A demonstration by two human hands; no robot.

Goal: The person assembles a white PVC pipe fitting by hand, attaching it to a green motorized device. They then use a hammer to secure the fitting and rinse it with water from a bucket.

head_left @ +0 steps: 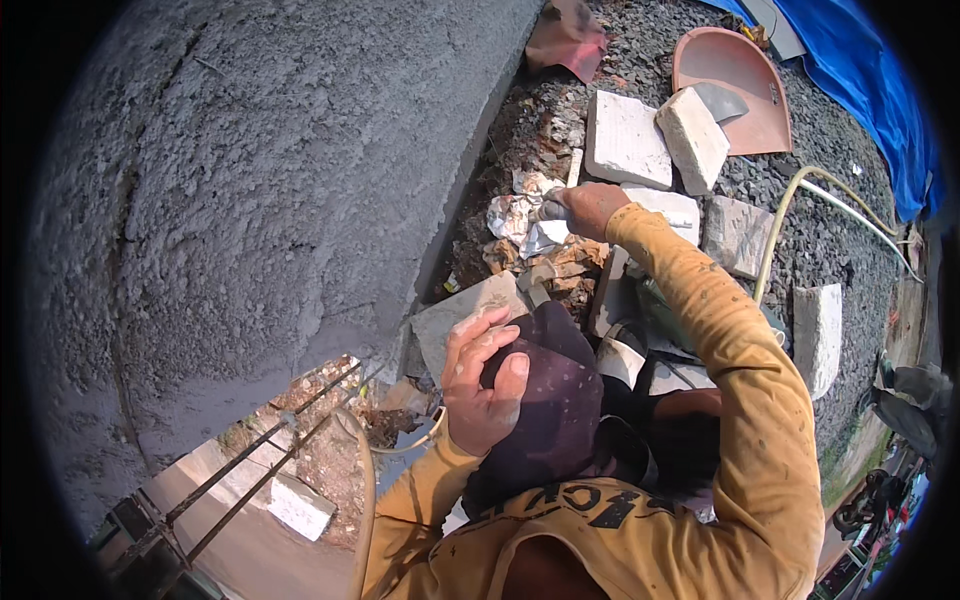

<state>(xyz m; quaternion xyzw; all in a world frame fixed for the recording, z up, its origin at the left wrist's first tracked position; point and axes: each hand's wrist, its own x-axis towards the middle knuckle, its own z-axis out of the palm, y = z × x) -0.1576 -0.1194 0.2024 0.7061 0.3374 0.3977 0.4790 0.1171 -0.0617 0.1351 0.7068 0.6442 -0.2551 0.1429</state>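
My right hand (592, 208) reaches forward over the rubble and is closed. A small grey end (550, 207) shows at its fingers, too little of it to name. Crumpled white and brown paper (514, 218) lies just beyond those fingers, and a thin pale stick (574, 166) stands beside them. My left hand (482, 385) is raised before my knee (550, 400), with its fingers loosely curved, the thumb apart and nothing in it. Under and behind it rests a flat grey slab (465, 318).
A rough grey plastered wall (290, 180) fills the left. White blocks (628, 140) lie on dark gravel (840, 180), near a pinkish scoop-shaped pan (735, 95). A yellowish hose (778, 225) curves at the right. Steel rods (265, 435) cross the lower left. A blue tarp (860, 90) lies far right.
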